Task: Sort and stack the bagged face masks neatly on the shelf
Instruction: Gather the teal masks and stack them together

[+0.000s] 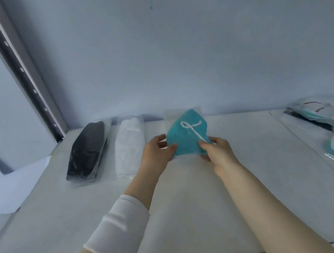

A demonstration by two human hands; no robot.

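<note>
The person stands at the shelf (191,206) holding one teal face mask in its clear bag (186,139) with both hands, out over the middle of the board. The left hand (156,154) pinches the near left corner, thumb on top and fingers curled beneath. The right hand (219,153) nips the near right edge the same way, close to the mask's white ear loop. The bag tilts up toward the back wall, and I cannot tell whether its far edge touches the board.

To its left lie two tidy piles, a stack of black bagged masks (87,151) and, just beside it, a stack of white bagged masks (129,146). Well apart on the right sits a loose heap of bagged masks (317,116), not yet sorted.

The packet looks nearly weightless and quite limp. The film is glossy and probably slick, so a one-handed grab at the middle could let it droop or slide. I'd judge that holding two opposite edges, as now, keeps it flat. Nothing here is breakable. The real risk is a slippery stack skewing, so it wants laying down square beside the white pile, starting a teal one.
</note>
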